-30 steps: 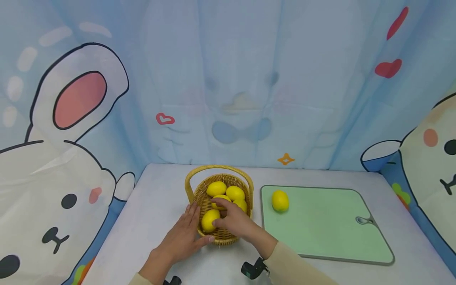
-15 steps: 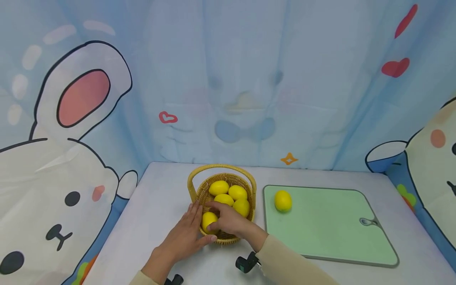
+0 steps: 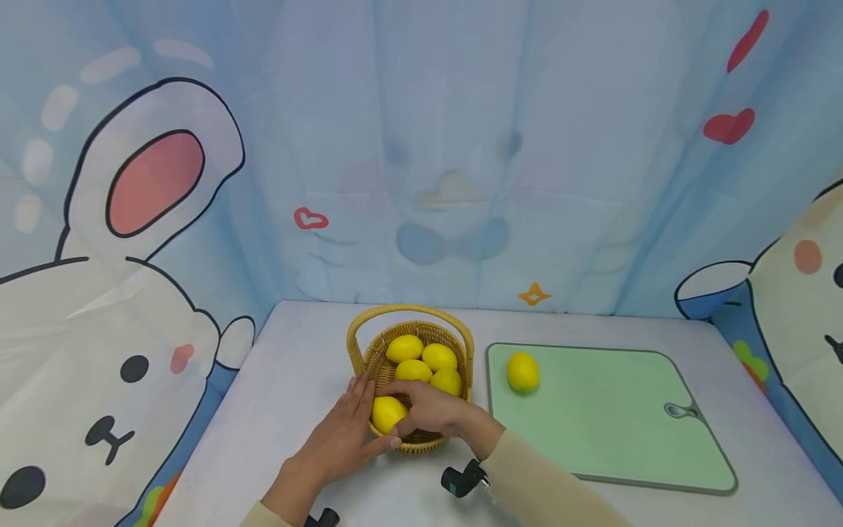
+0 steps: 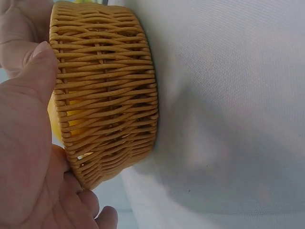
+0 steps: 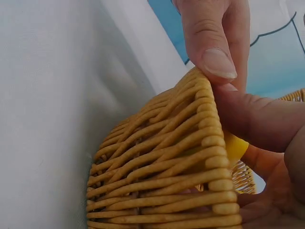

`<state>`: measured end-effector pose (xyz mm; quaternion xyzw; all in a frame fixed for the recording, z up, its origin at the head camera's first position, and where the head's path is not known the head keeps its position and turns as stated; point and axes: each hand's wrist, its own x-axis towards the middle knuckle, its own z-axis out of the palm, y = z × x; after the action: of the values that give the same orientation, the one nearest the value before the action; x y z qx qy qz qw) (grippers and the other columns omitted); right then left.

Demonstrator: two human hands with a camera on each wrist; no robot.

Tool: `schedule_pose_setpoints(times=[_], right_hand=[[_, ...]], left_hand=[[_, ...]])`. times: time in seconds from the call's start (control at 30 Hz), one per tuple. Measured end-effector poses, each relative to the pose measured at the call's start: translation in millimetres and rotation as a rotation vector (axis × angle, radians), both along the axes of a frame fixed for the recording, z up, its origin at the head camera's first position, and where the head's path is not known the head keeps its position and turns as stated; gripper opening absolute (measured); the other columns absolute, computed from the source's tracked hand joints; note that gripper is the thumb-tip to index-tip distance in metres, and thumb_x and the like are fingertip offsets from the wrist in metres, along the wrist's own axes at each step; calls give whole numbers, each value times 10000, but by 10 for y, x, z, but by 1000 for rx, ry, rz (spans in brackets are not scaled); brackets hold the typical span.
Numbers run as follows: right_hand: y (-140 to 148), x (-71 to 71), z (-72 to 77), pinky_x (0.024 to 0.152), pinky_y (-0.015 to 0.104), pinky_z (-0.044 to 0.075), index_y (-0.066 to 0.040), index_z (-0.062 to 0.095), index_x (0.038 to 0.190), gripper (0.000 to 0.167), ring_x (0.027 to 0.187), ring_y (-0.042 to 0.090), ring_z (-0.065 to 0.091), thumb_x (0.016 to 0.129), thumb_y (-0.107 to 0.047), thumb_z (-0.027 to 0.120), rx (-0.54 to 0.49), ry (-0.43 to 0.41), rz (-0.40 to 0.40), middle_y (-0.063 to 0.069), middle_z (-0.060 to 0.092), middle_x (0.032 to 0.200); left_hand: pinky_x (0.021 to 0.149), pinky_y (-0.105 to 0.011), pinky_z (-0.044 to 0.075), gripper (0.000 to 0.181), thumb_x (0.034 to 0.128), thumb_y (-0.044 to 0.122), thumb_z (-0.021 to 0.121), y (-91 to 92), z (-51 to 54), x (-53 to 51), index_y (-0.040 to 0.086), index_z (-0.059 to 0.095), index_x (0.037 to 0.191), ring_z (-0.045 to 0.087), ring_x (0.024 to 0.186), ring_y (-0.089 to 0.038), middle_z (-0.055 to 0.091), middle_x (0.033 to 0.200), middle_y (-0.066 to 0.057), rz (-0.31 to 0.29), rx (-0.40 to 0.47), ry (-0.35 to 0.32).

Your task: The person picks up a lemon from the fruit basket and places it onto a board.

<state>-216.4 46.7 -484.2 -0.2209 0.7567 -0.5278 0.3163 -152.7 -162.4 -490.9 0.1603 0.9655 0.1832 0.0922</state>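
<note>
In the head view the wicker basket (image 3: 367, 361) holds several yellow lemons. My left hand (image 3: 339, 432) lies against its left side with straight fingers, thumb along the front rim. My right hand (image 3: 431, 408) reaches inside, thumb and fingers curled about the front-left lemon (image 3: 388, 414). In the left wrist view my left hand (image 4: 28, 138) touches the rim of the basket (image 4: 107, 90). The right wrist view shows my right hand (image 5: 281, 148) over the rim of the basket (image 5: 167, 157), a lemon (image 5: 234, 149) partly hidden behind the weave.
A green board (image 3: 606, 417) lies on the white table (image 3: 309, 351) right of the basket, with one lemon (image 3: 523, 372) near its upper left corner. The basket's tall handle (image 3: 408, 309) arches over its back. A printed curtain (image 3: 448, 146) hangs behind the table.
My right hand has shifted from the middle of the basket toward its front and curls closer about the front-left lemon, which has turned slightly. The left hand keeps its place against the basket.
</note>
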Motion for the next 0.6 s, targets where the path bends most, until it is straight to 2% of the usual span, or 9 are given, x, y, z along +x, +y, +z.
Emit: schedule_pose_setpoints(times=[0.17,0.23,0.4,0.47,0.6], right_hand=[[28,0,-11,1033,437,505,-127,642,1332,580,1155,241,566,809,7,854,18,26,15,58,632,1370],[36,5,-5,1043,440,493,-168,644,1346,587,1183,224,561,815,-31,852,44,75,33,38,625,1410],[50,48,26,1058,454,494,-245,592,1498,651,1208,191,575,887,-180,806,123,252,56,2,617,1472],[63,63,30,1047,454,505,-231,586,1509,631,1201,191,585,912,-232,787,124,292,29,14,619,1472],[112,77,32,1041,483,521,-193,580,1505,620,1215,223,594,927,-265,794,57,282,-62,62,597,1491]], left_hand=[[1308,-530,229,1125,949,777,548,6,1,6,-6,192,1674,115,1642,-354,81,1775,-170,-1,0,-5],[1307,-531,230,1124,950,777,545,6,3,9,-6,191,1675,115,1642,-356,81,1775,-172,-3,1,-4],[1305,-531,234,1101,965,758,538,3,12,18,-15,194,1671,112,1640,-360,82,1771,-182,-13,4,0],[1304,-533,234,1089,974,745,540,4,17,18,-19,196,1670,109,1640,-363,81,1770,-188,-15,4,1],[1303,-534,238,1074,983,734,545,8,31,18,-18,203,1668,109,1639,-363,82,1769,-189,-6,-11,-1]])
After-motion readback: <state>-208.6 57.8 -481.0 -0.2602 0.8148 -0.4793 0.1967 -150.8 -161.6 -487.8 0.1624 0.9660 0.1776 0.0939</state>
